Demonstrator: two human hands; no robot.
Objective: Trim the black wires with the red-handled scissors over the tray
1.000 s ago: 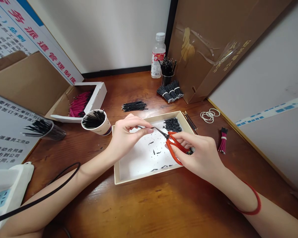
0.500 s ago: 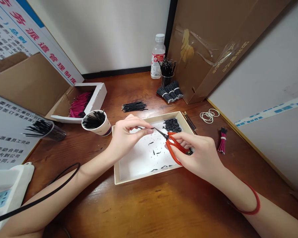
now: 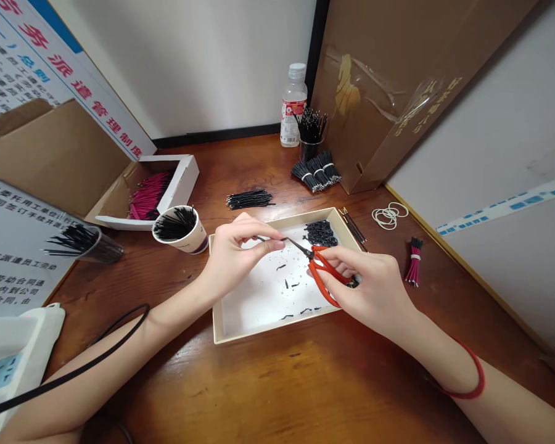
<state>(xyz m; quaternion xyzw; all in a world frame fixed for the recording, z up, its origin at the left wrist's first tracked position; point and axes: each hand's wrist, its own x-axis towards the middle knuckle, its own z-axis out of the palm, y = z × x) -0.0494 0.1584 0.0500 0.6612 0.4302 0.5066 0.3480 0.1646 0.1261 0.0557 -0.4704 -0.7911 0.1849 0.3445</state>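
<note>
right hand point(image 3: 374, 283) is curled round the orange-handled snips point(image 3: 321, 277), handles spread a bit, blades aimed left. left hand point(image 3: 240, 246) has thumb and forefinger pinched together on a thin black wire point(image 3: 260, 238), short end poking out at the fingertips, i guess so the blade tips can get right at it. they're right by it; can't tell if they've closed on it. all this is up over the shallow tray point(image 3: 250, 305), handy for catching bits i'd say, since black scraps and a heap of black pieces point(image 3: 320, 233) lie inside. paper cup point(image 3: 192, 240) of black wires stands just left of the tray, easy reach. further back, loose wires point(image 3: 250, 198) lie side by side, then banded bundles point(image 3: 317, 172), probably tied to stay together, and a bottle point(image 3: 293, 117) behind those.
</note>
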